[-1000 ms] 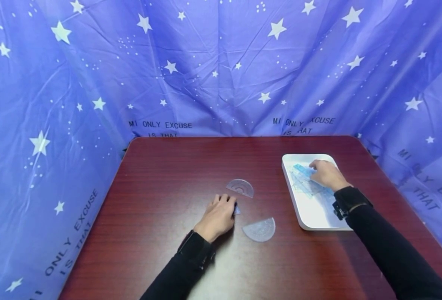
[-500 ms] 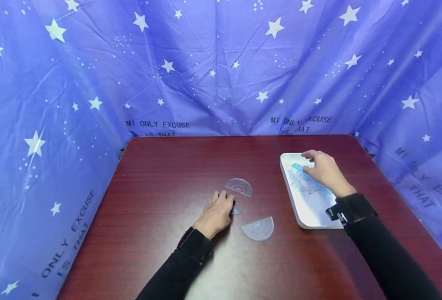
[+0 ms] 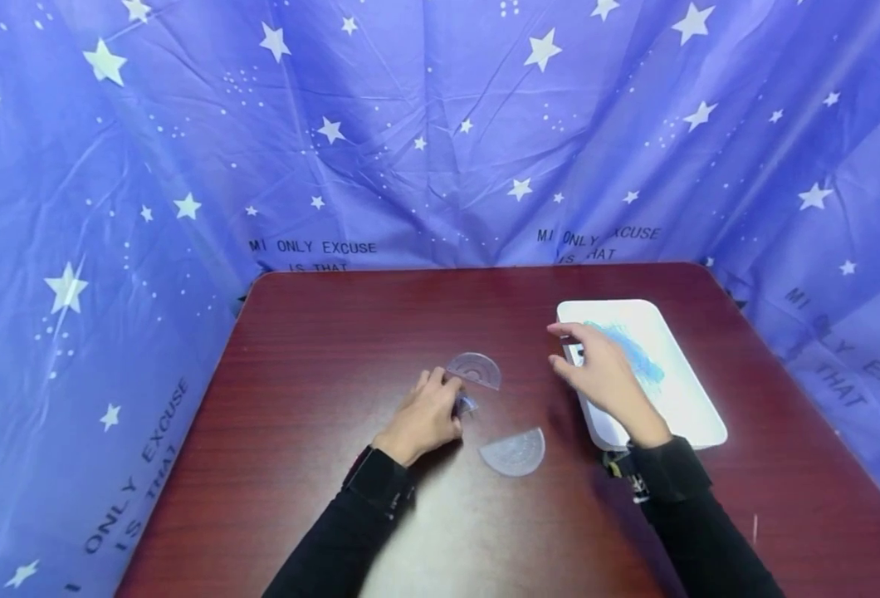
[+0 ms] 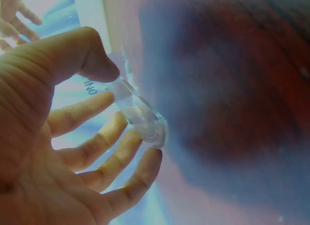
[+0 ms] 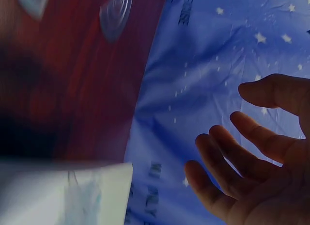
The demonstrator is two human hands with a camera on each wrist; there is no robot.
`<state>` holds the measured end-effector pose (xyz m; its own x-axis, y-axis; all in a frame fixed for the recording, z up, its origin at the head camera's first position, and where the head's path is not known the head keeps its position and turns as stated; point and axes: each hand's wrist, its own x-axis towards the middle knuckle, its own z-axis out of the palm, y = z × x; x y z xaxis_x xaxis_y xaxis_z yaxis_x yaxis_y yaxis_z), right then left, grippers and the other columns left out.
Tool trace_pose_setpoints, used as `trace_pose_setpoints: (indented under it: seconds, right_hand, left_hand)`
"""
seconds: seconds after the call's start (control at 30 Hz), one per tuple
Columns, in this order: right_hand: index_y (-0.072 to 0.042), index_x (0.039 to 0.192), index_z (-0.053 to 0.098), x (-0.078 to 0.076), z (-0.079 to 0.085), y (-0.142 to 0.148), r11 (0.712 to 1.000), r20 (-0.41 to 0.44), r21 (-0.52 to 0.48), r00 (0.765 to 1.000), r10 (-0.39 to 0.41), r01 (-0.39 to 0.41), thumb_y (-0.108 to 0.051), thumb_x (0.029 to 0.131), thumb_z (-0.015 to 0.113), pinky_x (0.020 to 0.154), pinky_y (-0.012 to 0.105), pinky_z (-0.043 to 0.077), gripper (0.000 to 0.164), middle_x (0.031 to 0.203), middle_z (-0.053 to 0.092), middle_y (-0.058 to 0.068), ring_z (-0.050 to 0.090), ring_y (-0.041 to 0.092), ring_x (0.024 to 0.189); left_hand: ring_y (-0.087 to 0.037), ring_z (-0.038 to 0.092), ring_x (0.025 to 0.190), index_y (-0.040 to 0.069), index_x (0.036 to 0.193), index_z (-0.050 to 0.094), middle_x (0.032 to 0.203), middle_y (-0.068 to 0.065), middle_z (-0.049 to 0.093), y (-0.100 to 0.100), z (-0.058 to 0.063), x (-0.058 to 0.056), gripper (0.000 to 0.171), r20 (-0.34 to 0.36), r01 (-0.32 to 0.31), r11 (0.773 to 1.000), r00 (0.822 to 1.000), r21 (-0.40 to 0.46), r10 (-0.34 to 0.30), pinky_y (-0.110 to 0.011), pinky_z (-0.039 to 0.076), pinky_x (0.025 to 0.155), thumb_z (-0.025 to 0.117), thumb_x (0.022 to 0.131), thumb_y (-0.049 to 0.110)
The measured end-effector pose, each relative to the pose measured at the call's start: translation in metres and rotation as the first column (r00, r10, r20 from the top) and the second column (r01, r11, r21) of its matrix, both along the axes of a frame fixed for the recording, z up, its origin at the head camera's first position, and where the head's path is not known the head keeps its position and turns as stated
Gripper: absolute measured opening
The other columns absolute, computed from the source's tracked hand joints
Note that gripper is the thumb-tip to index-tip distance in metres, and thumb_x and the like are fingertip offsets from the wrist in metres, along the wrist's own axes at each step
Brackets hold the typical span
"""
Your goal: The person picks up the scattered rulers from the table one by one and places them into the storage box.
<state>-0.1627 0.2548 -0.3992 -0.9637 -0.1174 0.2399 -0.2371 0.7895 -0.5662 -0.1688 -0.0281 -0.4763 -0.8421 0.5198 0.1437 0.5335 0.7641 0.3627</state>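
My left hand [image 3: 419, 419] pinches a clear plastic piece [image 4: 140, 113] between thumb and fingertips, tilted up near the tabletop; its full shape is hidden, so I cannot tell its kind. Just beyond that hand lies a clear half-round protractor [image 3: 476, 370]. A second clear protractor [image 3: 515, 453] lies flat to the right of the hand, nearer me. My right hand [image 3: 608, 374] hovers over the left side of a white tray [image 3: 690, 411], fingers spread apart and holding nothing. Light-blue transparent pieces [image 3: 638, 353] lie in the tray, partly behind that hand.
Under everything is a dark red wooden table [image 3: 335, 332] with rounded far corners. A blue star-printed curtain [image 3: 410, 199] hangs along its far edge and both sides.
My right hand has come away from the tray's contents, moving left and toward me with fingers spread. My left hand has tilted the clear piece up slightly. The protractors stay where they were.
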Motion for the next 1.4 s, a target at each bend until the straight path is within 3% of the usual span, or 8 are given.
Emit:
trace_pose_setpoints:
  seconds: [0.17, 0.3, 0.43, 0.53, 0.67, 0.83, 1.13, 1.4]
  right_hand:
    - [-0.001, 0.141, 0.065, 0.015, -0.019, -0.022, 0.993, 0.043, -0.12, 0.999, 0.011, -0.005, -0.007, 0.097, 0.072, 0.105, 0.059, 0.055, 0.045, 0.135, 0.071, 0.024, 0.068, 0.041, 0.122]
    - [0.002, 0.143, 0.06, 0.022, -0.038, -0.04, 0.946, 0.116, -0.323, 0.993, 0.036, 0.003, -0.005, 0.101, 0.07, 0.105, 0.051, 0.059, 0.044, 0.135, 0.071, 0.026, 0.071, 0.04, 0.122]
    - [0.003, 0.145, 0.057, 0.031, -0.049, -0.061, 0.866, 0.181, -0.5, 0.979, 0.099, 0.005, -0.01, 0.104, 0.069, 0.102, 0.03, 0.06, 0.045, 0.138, 0.069, 0.026, 0.07, 0.04, 0.125]
    - [0.004, 0.145, 0.056, 0.04, -0.055, -0.075, 0.787, 0.187, -0.616, 0.967, 0.171, -0.02, -0.011, 0.106, 0.066, 0.099, 0.02, 0.057, 0.043, 0.14, 0.068, 0.027, 0.072, 0.022, 0.123]
    - [0.008, 0.145, 0.054, 0.046, -0.059, -0.087, 0.665, 0.158, -0.746, 0.96, 0.229, -0.035, -0.008, 0.109, 0.06, 0.095, 0.02, 0.059, 0.04, 0.137, 0.067, 0.032, 0.071, 0.002, 0.113]
    - [0.006, 0.144, 0.055, 0.047, -0.058, -0.091, 0.583, 0.171, -0.812, 0.963, 0.208, 0.019, -0.008, 0.109, 0.061, 0.091, 0.026, 0.063, 0.038, 0.13, 0.072, 0.024, 0.075, 0.006, 0.108]
    - [0.008, 0.142, 0.058, 0.045, -0.056, -0.088, 0.577, 0.144, -0.817, 0.974, 0.174, 0.018, -0.007, 0.109, 0.061, 0.089, 0.032, 0.065, 0.036, 0.126, 0.074, 0.027, 0.077, 0.01, 0.106]
    - [0.012, 0.133, 0.062, 0.039, -0.052, -0.072, 0.634, 0.092, -0.772, 0.979, 0.179, -0.043, -0.004, 0.109, 0.059, 0.087, 0.03, 0.066, 0.029, 0.124, 0.074, 0.029, 0.078, 0.008, 0.101]
  left_hand:
    - [-0.029, 0.058, 0.109, 0.008, 0.132, 0.07, 0.122, -0.013, 0.063, 0.002, 0.011, 0.003, 0.053, -0.009, -0.025, 0.997, 1.0, 0.067, 0.025, -0.041, 0.06, 0.088, 0.078, 0.08, 0.012]
    - [-0.027, 0.058, 0.11, 0.011, 0.134, 0.07, 0.123, -0.011, 0.063, 0.007, 0.022, 0.008, 0.054, -0.03, -0.041, 0.989, 0.998, 0.139, 0.046, -0.038, 0.06, 0.083, 0.076, 0.08, 0.015]
    - [-0.029, 0.058, 0.109, 0.009, 0.133, 0.07, 0.125, -0.013, 0.063, 0.014, 0.033, 0.016, 0.052, -0.087, -0.054, 0.971, 0.993, 0.233, 0.077, -0.038, 0.061, 0.082, 0.077, 0.082, 0.018]
    - [-0.03, 0.058, 0.107, 0.009, 0.129, 0.07, 0.123, -0.014, 0.064, 0.02, 0.039, 0.021, 0.05, -0.162, -0.042, 0.957, 0.982, 0.286, 0.092, -0.037, 0.06, 0.082, 0.082, 0.082, 0.019]
    - [-0.031, 0.059, 0.104, 0.008, 0.124, 0.072, 0.119, -0.014, 0.064, 0.026, 0.043, 0.025, 0.049, -0.262, -0.022, 0.946, 0.959, 0.323, 0.112, -0.039, 0.058, 0.083, 0.085, 0.078, 0.015]
    - [-0.032, 0.06, 0.102, 0.006, 0.121, 0.072, 0.118, -0.016, 0.064, 0.03, 0.044, 0.029, 0.045, -0.318, -0.022, 0.938, 0.938, 0.345, 0.139, -0.039, 0.059, 0.082, 0.084, 0.078, 0.012]
    - [-0.031, 0.061, 0.103, 0.004, 0.126, 0.07, 0.119, -0.016, 0.063, 0.032, 0.046, 0.035, 0.045, -0.311, -0.022, 0.934, 0.94, 0.357, 0.141, -0.036, 0.06, 0.083, 0.085, 0.084, 0.009]
    - [-0.028, 0.063, 0.112, 0.003, 0.137, 0.066, 0.126, -0.014, 0.064, 0.032, 0.047, 0.037, 0.053, -0.272, 0.01, 0.935, 0.958, 0.355, 0.094, -0.036, 0.061, 0.09, 0.086, 0.089, 0.012]
